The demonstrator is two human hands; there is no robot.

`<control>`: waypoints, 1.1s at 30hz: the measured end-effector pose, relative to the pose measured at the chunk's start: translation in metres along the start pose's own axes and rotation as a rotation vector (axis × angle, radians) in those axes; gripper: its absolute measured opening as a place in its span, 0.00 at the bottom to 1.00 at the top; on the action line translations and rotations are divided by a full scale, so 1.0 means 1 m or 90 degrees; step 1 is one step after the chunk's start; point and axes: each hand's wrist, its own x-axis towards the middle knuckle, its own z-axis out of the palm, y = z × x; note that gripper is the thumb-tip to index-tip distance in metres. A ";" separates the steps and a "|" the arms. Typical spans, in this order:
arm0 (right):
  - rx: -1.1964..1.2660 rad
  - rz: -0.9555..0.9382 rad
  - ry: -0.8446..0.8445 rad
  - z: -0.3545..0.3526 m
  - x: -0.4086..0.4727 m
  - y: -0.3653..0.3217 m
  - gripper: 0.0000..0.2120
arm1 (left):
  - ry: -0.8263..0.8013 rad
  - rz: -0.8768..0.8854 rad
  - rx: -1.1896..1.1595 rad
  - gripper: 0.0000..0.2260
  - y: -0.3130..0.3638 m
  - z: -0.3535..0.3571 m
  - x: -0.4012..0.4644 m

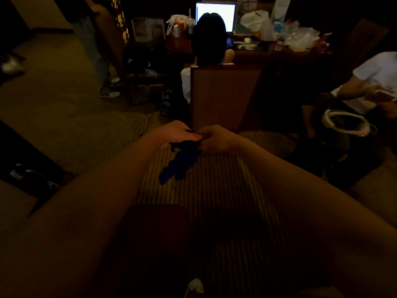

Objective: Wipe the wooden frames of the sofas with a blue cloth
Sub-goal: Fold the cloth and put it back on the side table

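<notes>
Blue cloth point(180, 162), pinched at its top edge between the left hand point(171, 134) and right hand point(214, 138) held together above the striped carpet point(214, 186), hangs limp, so it looks light and soft, best bunched into a pad for wiping.

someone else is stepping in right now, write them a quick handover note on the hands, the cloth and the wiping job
Left hand: grips the top of the dark blue crumpled cloth.
Right hand: pinches the same top edge, right beside the left hand.
Cloth: held in the air in front of the body above the striped carpet, most of it hanging down and to the left; touching no furniture.
Wood nearby: the dark wooden frame of the upholstered chair back straight ahead, with a person seated in it at the desk. No sofa frame is clearly visible; the room is dim.
Done: cloth in hand.
Left: no wiping under way; the frames remain to wipe.
</notes>
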 end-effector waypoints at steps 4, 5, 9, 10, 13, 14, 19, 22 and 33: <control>-0.014 0.033 -0.018 0.017 0.012 0.003 0.10 | 0.019 -0.054 -0.005 0.18 -0.020 -0.009 -0.005; -0.009 0.040 -0.008 0.018 0.014 0.005 0.11 | 0.010 -0.063 -0.008 0.20 -0.024 -0.013 -0.006; -0.022 0.090 0.044 0.018 0.017 0.015 0.18 | -0.098 -0.085 0.050 0.38 -0.033 -0.020 -0.014; -0.033 0.100 0.050 0.017 0.018 0.018 0.18 | -0.137 -0.086 0.072 0.36 -0.032 -0.020 -0.016; -0.056 0.132 0.065 0.015 0.020 0.026 0.18 | -0.197 -0.085 0.179 0.21 -0.037 -0.019 -0.015; -0.049 0.138 0.067 0.015 0.019 0.028 0.16 | -0.186 -0.075 0.217 0.16 -0.040 -0.018 -0.012; 0.002 0.138 0.062 0.012 0.014 0.022 0.17 | -0.095 -0.027 0.173 0.14 -0.039 -0.017 -0.003; -0.034 0.134 -0.013 0.014 0.014 0.012 0.27 | -0.082 -0.016 0.151 0.15 -0.033 -0.021 -0.003; -0.311 0.105 -0.175 0.071 0.056 -0.019 0.05 | 0.019 -0.077 0.166 0.18 -0.082 -0.069 -0.036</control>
